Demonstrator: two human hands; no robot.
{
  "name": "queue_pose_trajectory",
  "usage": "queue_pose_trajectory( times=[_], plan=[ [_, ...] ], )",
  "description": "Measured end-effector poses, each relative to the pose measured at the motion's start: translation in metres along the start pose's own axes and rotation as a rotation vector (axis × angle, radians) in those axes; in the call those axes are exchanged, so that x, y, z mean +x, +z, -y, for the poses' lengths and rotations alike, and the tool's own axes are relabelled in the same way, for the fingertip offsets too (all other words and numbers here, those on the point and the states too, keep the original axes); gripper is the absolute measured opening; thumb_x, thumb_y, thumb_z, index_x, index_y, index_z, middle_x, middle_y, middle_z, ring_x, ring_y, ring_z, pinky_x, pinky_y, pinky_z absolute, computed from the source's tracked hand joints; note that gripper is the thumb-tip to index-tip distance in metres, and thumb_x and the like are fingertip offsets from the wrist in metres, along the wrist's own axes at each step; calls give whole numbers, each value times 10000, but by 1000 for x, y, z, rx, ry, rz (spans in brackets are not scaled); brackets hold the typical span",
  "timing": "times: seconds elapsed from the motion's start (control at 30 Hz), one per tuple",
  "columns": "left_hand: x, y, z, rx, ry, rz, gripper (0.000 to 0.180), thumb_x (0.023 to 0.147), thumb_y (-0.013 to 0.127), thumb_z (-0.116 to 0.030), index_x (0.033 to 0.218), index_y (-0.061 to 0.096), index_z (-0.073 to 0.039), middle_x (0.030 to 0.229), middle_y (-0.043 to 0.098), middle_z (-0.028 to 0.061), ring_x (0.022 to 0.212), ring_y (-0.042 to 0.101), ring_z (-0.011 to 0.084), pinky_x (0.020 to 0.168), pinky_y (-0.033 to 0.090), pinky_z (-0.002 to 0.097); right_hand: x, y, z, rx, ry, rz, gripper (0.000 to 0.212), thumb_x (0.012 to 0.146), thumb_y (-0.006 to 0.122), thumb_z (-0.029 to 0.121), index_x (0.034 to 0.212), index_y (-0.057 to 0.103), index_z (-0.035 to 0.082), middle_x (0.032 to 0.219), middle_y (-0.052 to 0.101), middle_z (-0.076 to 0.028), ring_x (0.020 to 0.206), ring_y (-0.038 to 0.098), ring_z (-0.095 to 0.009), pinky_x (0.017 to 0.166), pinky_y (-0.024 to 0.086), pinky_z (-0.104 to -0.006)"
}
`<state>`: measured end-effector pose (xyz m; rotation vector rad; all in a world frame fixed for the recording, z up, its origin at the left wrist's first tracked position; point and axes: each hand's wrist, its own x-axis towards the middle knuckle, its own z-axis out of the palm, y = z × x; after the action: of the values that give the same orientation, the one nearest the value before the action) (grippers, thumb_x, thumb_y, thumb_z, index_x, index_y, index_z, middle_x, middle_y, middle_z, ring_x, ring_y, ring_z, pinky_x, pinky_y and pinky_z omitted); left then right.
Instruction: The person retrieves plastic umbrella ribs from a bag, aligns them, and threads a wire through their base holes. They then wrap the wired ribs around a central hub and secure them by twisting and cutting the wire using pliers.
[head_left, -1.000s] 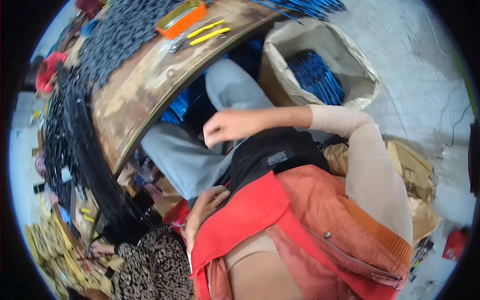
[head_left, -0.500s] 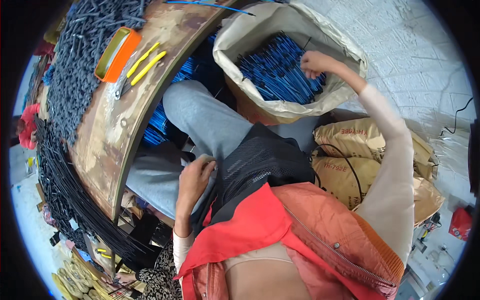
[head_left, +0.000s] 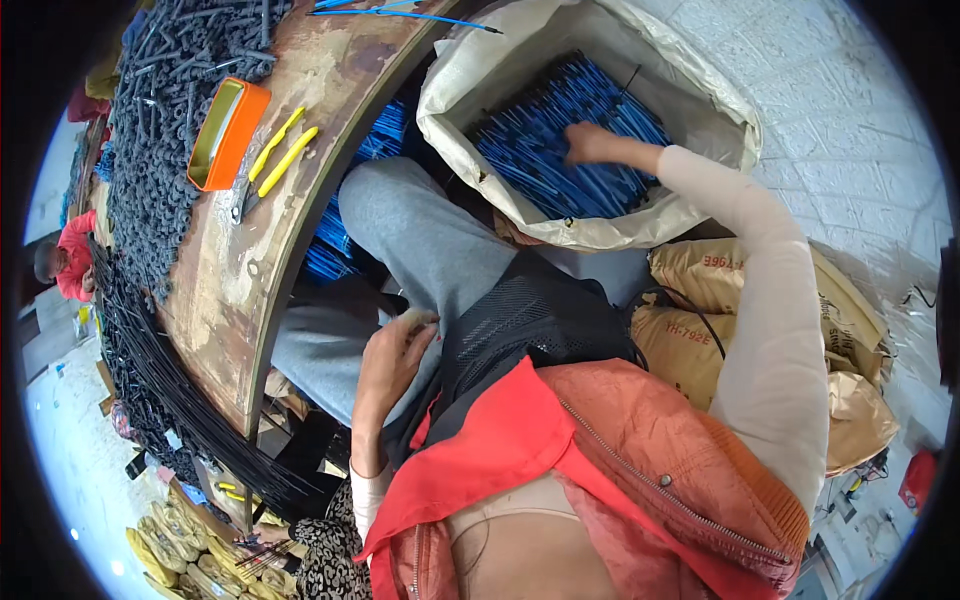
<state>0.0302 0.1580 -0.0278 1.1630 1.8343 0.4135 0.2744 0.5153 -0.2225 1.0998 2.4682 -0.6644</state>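
Note:
A large pale sack (head_left: 600,235) with its mouth wide apart stands at the upper right of my knees. Many thin blue rods with dark ends (head_left: 540,165) lie packed inside it. My right hand (head_left: 592,145) reaches into the sack and touches the pile, its fingers curled down among the rods. What the fingers grip, if anything, is hidden. My left hand (head_left: 388,360) rests against my grey trouser leg (head_left: 425,235), its fingers loosely bent and a little apart, with nothing plainly in them.
Left of my legs is a worn wooden table (head_left: 250,290) with an orange box (head_left: 228,135), yellow-handled pliers (head_left: 285,160), grey tubular parts (head_left: 165,170) and black rods (head_left: 180,390). Brown sacks (head_left: 690,350) lie at my right. A person in red (head_left: 78,250) is far left.
My right hand has moved left and a little down into the middle of the rods. The view has shifted slightly. My left hand stays by my leg.

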Motion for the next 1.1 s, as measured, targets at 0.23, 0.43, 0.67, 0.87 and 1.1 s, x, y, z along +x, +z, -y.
queue_pose_trajectory(
  times=[0.23, 0.43, 0.67, 0.87, 1.1],
  plan=[
    [12, -3, -24, 82, 106, 94, 187, 896, 587, -159, 1034, 641, -43, 907, 662, 166, 837, 644, 328, 731, 487, 377, -50, -78, -21, 441, -87, 21, 502, 781, 693, 404, 1021, 621, -31, 1020, 645, -251, 910, 639, -353, 756, 518, -403],
    [11, -7, -14, 77, 109, 71, 192, 894, 599, -167, 1048, 636, -59, 911, 657, 157, 833, 639, 331, 724, 484, 382, -52, -74, -55, -210, 61, -396, 454, 867, 632, 402, 991, 655, -34, 997, 656, -249, 933, 650, -378, 787, 535, -439],
    [1, -10, -6, 151, 76, 42, 204, 882, 613, -151, 1070, 634, -74, 891, 654, 155, 826, 644, 316, 718, 486, 385, -24, -55, -22, -207, 116, 6, 320, 866, 618, 301, 920, 649, -13, 964, 667, -229, 881, 663, -379, 734, 540, -474],
    [0, -13, -17, 197, 83, 65, 226, 886, 604, -143, 1101, 621, -75, 891, 649, 142, 830, 648, 293, 733, 491, 375, 27, -33, -11, -73, 161, -272, 330, 849, 638, 312, 978, 674, 11, 1007, 679, -216, 965, 659, -371, 802, 544, -460],
    [14, -23, -31, 264, 244, 78, 213, 881, 612, -158, 1080, 619, -83, 856, 650, 126, 856, 626, 310, 749, 482, 404, 20, -28, -37, 62, 296, -253, 339, 810, 665, 292, 1029, 685, 34, 981, 694, -178, 919, 676, -340, 791, 546, -451]
  ],
)
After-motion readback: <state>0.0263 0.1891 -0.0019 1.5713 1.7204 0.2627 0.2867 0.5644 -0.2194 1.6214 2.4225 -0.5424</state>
